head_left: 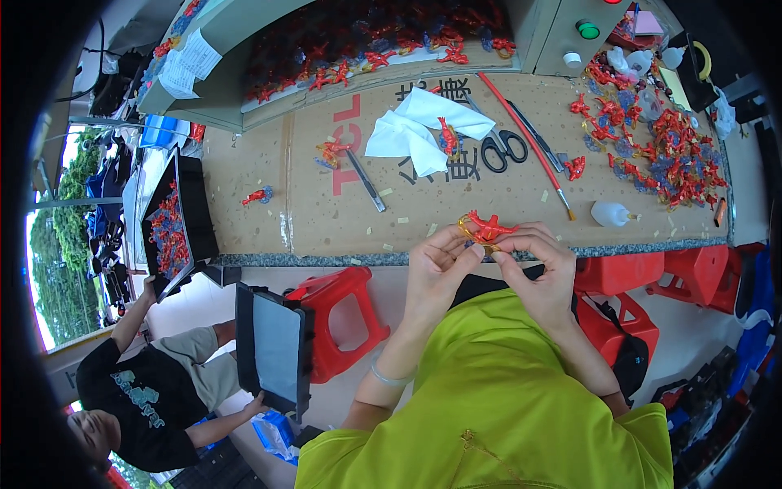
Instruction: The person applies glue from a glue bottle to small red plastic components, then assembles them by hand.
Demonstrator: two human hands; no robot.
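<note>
Both the left hand and right hand pinch one small red figure with a yellow loop just above the table edge, seemingly mid-assembly. Farther off, a heap of red pieces lies at the right, scissors beyond.

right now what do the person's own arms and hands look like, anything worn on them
Both forearms come up from the lower edge bare, no sleeves reaching them and no gloves. The left hand has a thin silvery bracelet around its wrist. The right hand shows no ring, watch or band that I can make out. The person wears a bright yellow-green top.
</note>
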